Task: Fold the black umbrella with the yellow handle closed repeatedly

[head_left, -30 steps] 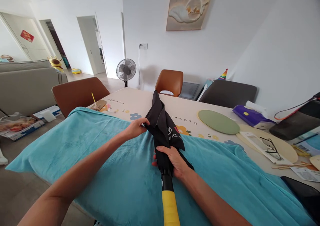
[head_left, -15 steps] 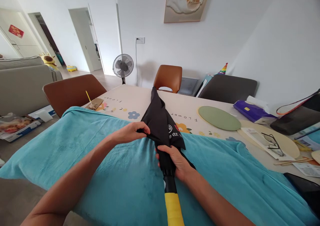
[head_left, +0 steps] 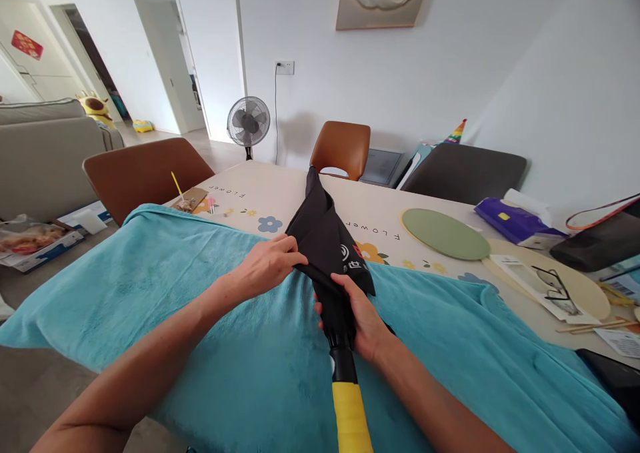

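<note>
A black folded umbrella (head_left: 320, 229) with white and red print lies lengthwise before me, its tip pointing away and its yellow-wrapped handle (head_left: 351, 413) toward me. My left hand (head_left: 270, 263) pinches the edge of the loose canopy cloth on the left side. Around the lower canopy, just above the black collar, my right hand (head_left: 360, 316) is wrapped, thumb on top. Beneath the umbrella spreads a turquoise blanket (head_left: 240, 373), draped over the near part of the table (head_left: 280, 186). The underside of the umbrella is hidden.
On the right are a green oval mat (head_left: 445, 234), a purple tissue pack (head_left: 515, 219), eyeglasses (head_left: 555, 289) and a black phone-like object (head_left: 610, 379). A yellow pencil-like stick (head_left: 177, 183) stands at the left. Chairs (head_left: 343, 147) and a fan (head_left: 249, 123) are beyond the table.
My left fingers have closed more over the canopy edge and drawn slightly to the right. The right hand keeps its hold. The whole view has shifted a little.
</note>
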Demonstrator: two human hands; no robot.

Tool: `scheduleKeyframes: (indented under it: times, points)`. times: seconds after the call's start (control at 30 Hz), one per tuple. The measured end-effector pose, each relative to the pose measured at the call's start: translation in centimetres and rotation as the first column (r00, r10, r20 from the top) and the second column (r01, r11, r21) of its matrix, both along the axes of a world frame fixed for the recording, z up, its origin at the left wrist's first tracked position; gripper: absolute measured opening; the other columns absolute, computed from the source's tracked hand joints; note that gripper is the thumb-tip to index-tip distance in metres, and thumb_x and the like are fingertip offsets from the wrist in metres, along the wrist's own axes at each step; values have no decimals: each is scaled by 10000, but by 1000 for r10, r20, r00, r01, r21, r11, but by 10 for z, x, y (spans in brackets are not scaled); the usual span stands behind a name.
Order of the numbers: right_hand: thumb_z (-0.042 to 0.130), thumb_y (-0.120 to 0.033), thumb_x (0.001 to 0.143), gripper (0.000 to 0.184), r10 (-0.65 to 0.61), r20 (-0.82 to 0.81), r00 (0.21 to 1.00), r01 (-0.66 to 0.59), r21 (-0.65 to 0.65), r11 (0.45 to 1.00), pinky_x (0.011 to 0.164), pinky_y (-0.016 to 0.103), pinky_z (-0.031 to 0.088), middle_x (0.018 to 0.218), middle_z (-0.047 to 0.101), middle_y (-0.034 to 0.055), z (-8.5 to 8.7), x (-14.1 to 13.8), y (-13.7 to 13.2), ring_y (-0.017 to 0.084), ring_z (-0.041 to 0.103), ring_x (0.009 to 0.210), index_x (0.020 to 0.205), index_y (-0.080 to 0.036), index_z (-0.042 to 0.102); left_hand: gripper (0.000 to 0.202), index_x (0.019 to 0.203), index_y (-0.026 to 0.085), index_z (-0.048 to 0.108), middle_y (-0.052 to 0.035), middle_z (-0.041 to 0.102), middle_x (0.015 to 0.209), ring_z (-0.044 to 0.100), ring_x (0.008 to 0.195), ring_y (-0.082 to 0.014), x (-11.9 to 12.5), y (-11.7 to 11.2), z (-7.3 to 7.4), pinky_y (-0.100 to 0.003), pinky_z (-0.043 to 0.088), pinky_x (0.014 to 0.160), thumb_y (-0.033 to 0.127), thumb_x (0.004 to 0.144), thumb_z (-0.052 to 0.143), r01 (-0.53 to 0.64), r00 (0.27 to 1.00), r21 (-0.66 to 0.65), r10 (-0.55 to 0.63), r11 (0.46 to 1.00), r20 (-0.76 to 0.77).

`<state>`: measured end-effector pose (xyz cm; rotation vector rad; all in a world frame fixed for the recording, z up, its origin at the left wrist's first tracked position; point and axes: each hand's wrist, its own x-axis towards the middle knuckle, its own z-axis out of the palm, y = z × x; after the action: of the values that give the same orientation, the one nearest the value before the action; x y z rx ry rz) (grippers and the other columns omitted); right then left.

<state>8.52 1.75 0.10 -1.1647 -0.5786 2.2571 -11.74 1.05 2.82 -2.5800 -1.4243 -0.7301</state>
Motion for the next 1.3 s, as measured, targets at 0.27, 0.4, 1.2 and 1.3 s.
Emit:
scheduleKeyframes:
  times: [0.27, 0.4, 1.2, 1.3]
  points:
    - [634, -380, 705, 283, -25, 109, 994, 16, 85, 996, 365, 258, 483, 629, 577, 12, 2, -7, -5, 120, 541, 465, 806, -124, 568, 318, 784, 248, 662, 13, 512, 739, 474, 658, -76, -2, -1, 6, -352, 266, 964, 75, 811, 397, 46, 997, 104, -38, 994, -72]
    - [676, -284, 663, 233, -2, 178, 984, -31, 183, 983, 355, 231, 451, 545, 542, -15, 1, -10, -6, 111, 505, 432, 784, -154, 525, 304, 771, 215, 633, 1, 530, 765, 482, 687, -90, 0, -3, 5, -314, 295, 923, 42, 775, 383, 45, 996, 10, -44, 999, -82]
    - [669, -232, 632, 192, -53, 241, 969, -34, 340, 940, 315, 227, 409, 399, 483, -35, -10, -13, -6, 113, 460, 350, 649, -154, 493, 285, 616, 155, 510, -6, 488, 541, 479, 554, -130, 44, 58, -18, -228, 337, 484, 416, 725, 540, -212, 586, -681, 649, 701, 485]
    - [682, -258, 632, 222, -33, 216, 976, -44, 341, 939, 323, 229, 417, 404, 491, -31, -11, -12, -5, 111, 465, 351, 629, -153, 486, 182, 690, 152, 530, -11, 539, 628, 497, 597, -124, 46, 55, -21, -219, 348, 516, 319, 756, 503, -248, 551, -594, 616, 766, 564]
